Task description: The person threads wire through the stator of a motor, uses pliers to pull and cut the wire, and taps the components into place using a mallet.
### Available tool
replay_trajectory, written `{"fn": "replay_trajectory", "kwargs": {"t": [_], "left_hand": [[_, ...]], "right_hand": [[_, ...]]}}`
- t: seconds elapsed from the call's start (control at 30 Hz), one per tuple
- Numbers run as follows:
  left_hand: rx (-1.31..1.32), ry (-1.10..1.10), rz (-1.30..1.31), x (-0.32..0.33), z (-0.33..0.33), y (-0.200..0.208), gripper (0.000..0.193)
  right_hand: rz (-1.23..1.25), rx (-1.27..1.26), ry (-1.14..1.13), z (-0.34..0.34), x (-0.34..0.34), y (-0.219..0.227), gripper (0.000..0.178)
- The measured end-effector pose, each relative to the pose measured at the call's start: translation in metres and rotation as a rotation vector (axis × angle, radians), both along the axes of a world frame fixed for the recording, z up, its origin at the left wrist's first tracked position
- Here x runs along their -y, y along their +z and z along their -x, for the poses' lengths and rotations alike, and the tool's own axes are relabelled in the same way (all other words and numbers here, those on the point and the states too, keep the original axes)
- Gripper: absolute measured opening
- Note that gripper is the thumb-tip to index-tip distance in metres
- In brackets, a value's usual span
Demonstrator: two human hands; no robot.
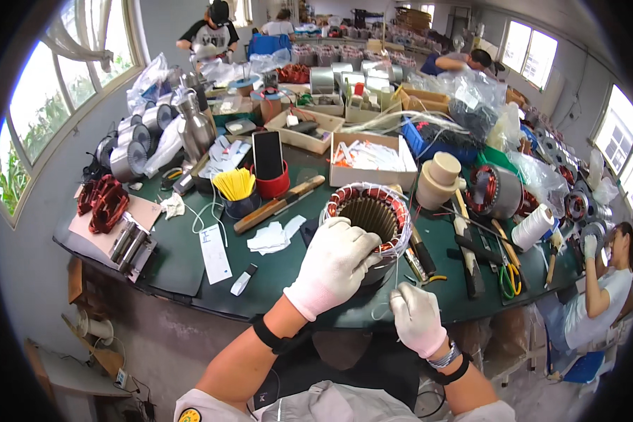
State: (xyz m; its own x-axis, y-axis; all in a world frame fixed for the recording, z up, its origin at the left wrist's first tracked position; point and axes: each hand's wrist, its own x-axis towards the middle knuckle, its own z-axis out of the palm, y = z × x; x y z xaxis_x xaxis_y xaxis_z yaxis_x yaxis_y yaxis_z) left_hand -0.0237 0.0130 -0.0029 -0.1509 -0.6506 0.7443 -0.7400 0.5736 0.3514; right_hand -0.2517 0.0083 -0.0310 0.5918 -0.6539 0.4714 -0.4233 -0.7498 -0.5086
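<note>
A motor stator (374,213) with copper windings stands upright at the table's front edge, white cord laced around its upper coil ring. My left hand (336,266), in a white glove, lies over the near left of that ring, its fingers curled on the rim. To the right and nearer to me, my gloved right hand (418,318) pinches the white cord (397,271), which runs down from the ring. A loose loop of cord hangs beside those fingers. The stator's near side is partly hidden behind my left hand.
Scissors (505,280), a thread spool (533,227) and another stator (498,192) lie to the right. Leftward are a wooden stick (278,205), a cup of yellow strips (236,186) and a phone (267,155). Behind stands a box (373,176). A person (601,302) sits far right.
</note>
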Motion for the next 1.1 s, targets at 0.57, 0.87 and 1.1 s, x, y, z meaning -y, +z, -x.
{"fn": "replay_trajectory", "kwargs": {"t": [0.57, 0.87, 1.1], "left_hand": [[-0.103, 0.069, -0.055, -0.026, -0.046, -0.002, 0.058], [-0.243, 0.219, -0.247, -0.107, -0.071, -0.030, 0.050], [-0.227, 0.050, -0.217, -0.120, -0.049, -0.031, 0.044]], "right_hand": [[-0.097, -0.064, 0.066, 0.010, -0.038, 0.023, 0.028], [-0.305, -0.278, -0.721, 0.305, -0.083, -0.205, 0.026], [-0.327, -0.611, -0.746, 0.337, -0.106, -0.203, 0.029]]}}
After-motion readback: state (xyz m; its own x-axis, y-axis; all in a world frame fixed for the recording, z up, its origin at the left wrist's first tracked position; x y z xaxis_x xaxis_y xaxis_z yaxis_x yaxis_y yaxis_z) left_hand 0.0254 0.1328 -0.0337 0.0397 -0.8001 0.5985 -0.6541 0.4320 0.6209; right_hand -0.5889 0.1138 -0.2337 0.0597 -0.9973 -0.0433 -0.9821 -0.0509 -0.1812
